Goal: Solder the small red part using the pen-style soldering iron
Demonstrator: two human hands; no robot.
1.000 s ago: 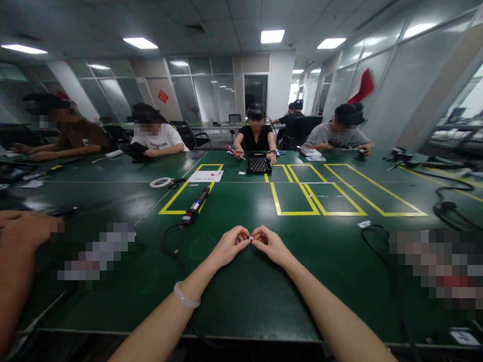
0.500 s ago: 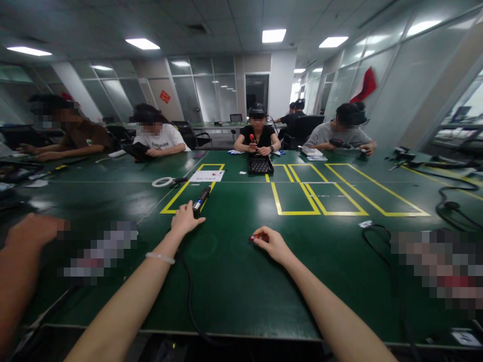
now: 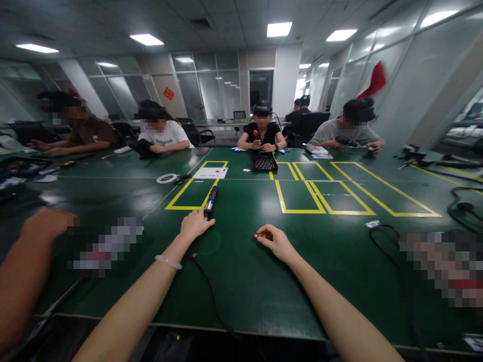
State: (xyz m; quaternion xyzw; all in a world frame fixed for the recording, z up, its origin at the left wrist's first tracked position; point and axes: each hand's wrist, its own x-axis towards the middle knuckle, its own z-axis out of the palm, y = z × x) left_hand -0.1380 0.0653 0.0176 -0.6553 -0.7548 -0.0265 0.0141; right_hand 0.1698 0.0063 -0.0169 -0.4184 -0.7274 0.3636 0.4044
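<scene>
My left hand (image 3: 196, 224), with a pale bracelet on the wrist, is closed round the near end of a dark cylindrical tool (image 3: 211, 200) with a blue and silver band. The tool points away over the right yellow line of the left taped box. A black cable (image 3: 211, 286) runs from near this hand to the table's front edge. Right of centre, my right hand (image 3: 276, 242) pinches a small red and orange item (image 3: 258, 236) just above or on the green table (image 3: 234, 281); most of it is hidden by the fingers.
A white sheet (image 3: 210, 173) and a white ring (image 3: 166, 178) lie beyond my left hand. Opposite, a person works over a black tray (image 3: 264, 162). Yellow tape boxes mark the table's far right. Another person's arm (image 3: 33, 251) reaches in at left. Cables lie at right.
The view has shifted a little. My left hand and the dark tool have moved slightly right, and the tool now points more directly away. My right hand keeps its pinch.
</scene>
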